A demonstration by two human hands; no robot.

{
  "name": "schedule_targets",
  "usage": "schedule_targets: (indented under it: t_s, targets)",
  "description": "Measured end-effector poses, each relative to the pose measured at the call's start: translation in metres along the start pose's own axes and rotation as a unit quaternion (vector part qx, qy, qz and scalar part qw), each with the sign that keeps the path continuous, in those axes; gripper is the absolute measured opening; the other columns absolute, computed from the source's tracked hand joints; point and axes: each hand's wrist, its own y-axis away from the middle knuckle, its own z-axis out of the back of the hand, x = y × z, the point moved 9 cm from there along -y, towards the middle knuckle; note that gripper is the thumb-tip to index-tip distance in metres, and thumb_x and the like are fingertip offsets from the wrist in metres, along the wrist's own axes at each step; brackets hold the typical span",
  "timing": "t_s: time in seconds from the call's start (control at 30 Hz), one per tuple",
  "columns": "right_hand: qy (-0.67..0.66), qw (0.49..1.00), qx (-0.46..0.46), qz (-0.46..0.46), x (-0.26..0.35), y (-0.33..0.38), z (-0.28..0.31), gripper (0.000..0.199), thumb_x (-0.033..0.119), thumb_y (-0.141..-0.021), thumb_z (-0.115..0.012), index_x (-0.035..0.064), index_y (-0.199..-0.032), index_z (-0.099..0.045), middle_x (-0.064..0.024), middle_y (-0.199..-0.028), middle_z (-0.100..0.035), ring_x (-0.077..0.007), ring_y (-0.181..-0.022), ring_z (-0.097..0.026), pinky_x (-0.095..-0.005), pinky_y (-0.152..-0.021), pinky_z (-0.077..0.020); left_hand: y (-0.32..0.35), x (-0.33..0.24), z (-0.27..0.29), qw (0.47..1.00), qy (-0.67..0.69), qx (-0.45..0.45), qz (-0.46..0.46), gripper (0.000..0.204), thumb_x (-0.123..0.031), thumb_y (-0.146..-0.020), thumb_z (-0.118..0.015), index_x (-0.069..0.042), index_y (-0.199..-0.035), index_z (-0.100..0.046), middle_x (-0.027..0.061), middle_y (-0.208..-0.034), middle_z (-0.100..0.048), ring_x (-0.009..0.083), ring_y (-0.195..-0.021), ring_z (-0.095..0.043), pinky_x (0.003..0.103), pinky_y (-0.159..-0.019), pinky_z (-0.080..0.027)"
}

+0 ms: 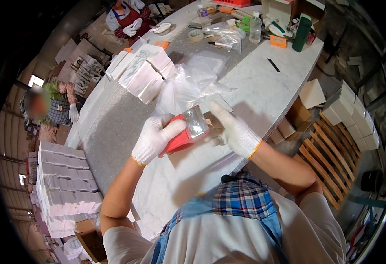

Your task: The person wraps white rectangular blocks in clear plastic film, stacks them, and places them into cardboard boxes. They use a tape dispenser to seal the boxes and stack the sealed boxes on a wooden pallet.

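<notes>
In my left hand (158, 134) is a red tape dispenser (175, 141) with a shiny metal plate at its far end; the gloved fingers are closed round its body, the thumb on top. My right hand (237, 132), gloved too and slightly blurred, is just right of the dispenser's metal end. Its thumb and fingers are spread apart, and a brownish patch shows between them. Whether it touches the dispenser I cannot tell. Below both hands a pale flat piece (197, 165) lies on the marble-patterned tabletop (259, 94). Crumpled clear plastic bags (184, 88) lie just beyond.
White blocks (142, 72) stand stacked at the far left of the table. A clear bottle (255, 28), a green flask (301, 34) and a black blade-like strip (273, 65) are at the far right. Wooden pallet (329, 154) right; stacked slabs (65, 176) left. Two people (61, 101) work beyond.
</notes>
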Motion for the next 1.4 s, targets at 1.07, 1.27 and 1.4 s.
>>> schedule_targets:
  t_s: [1.07,1.27,1.4]
  targets:
    - [0.415,0.866,-0.169,0.219,0.086,0.005,0.104,0.025,0.025,-0.099,-0.062,0.0023,-0.094,-0.071,0.0003,-0.072,-0.060,-0.0086,-0.067,-0.052,-0.0276,-0.061,-0.0431,-0.013,-0.049,-0.012,0.936,-0.338,0.094,-0.007,0.068,-0.059,-0.092,-0.059,0.007,-0.091,-0.074,0.0264,-0.079,-0.069,0.0359,-0.073,-0.071,0.042,-0.071,-0.055]
    - [0.415,0.855,-0.231,0.207,0.066,-0.002,0.128,0.026,0.025,-0.100,-0.062,0.0010,-0.097,-0.071,-0.0044,-0.073,-0.061,-0.0119,-0.067,-0.053,-0.0310,-0.064,-0.0456,-0.030,-0.061,-0.033,0.915,-0.387,0.112,-0.004,0.071,-0.062,-0.089,-0.058,0.006,-0.088,-0.076,0.0271,-0.077,-0.069,0.0360,-0.070,-0.071,0.043,-0.068,-0.055]
    - [0.470,0.815,-0.247,0.230,0.023,-0.033,0.156,0.034,0.036,-0.100,-0.057,0.0071,-0.109,-0.071,-0.0148,-0.093,-0.070,-0.0310,-0.086,-0.065,-0.0428,-0.077,-0.0512,-0.036,-0.068,-0.043,0.900,-0.419,0.121,-0.014,0.071,-0.063,-0.088,-0.057,0.005,-0.088,-0.076,0.0279,-0.078,-0.069,0.0374,-0.070,-0.071,0.044,-0.069,-0.055]
